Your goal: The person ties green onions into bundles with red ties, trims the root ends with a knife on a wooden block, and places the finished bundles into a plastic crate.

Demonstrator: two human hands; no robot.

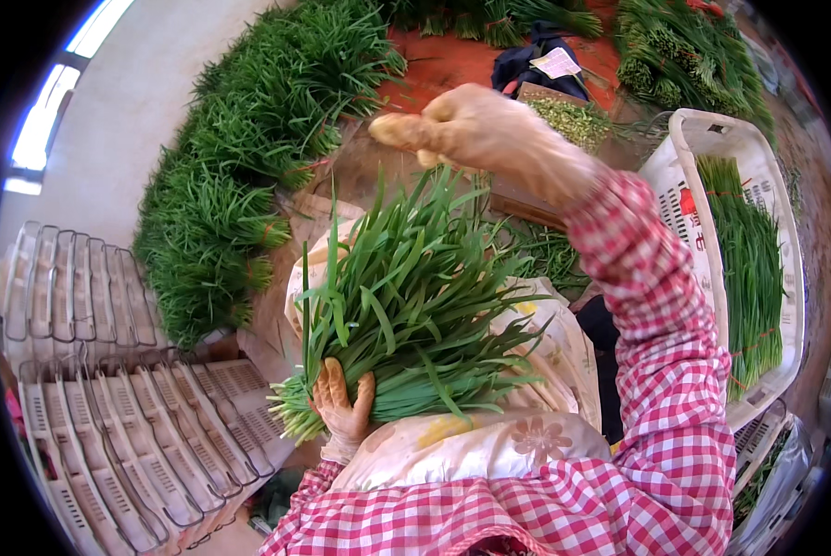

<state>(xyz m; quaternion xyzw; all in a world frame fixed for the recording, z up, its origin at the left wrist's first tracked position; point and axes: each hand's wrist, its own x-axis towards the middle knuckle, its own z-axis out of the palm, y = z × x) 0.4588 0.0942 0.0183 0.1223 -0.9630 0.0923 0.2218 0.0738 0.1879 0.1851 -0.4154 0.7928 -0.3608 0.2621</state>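
Note:
A loose bunch of garlic chives [415, 315], with pale cut stems at its left end and long flat leaves fanning up and right, lies across my lap. My left hand [345, 408], in a stained pale glove, grips it near the stem end, with the fingers partly behind the stalks. Raised above the leaf tips, my right hand [452, 125] is gloved too and slightly smeared by motion. Its fingers are curled closed; whether something thin is in them cannot be made out. A pale flowered apron [489, 440] covers my lap under the bunch.
Tied green bunches [239, 176] are heaped in a curve at the left. Stacked white crates [128, 454] with metal handles stand at lower left. On the right, a white crate [684, 139] holds upright-cut chives [749, 269]. Beyond my right hand sits a box of small trimmings [564, 120].

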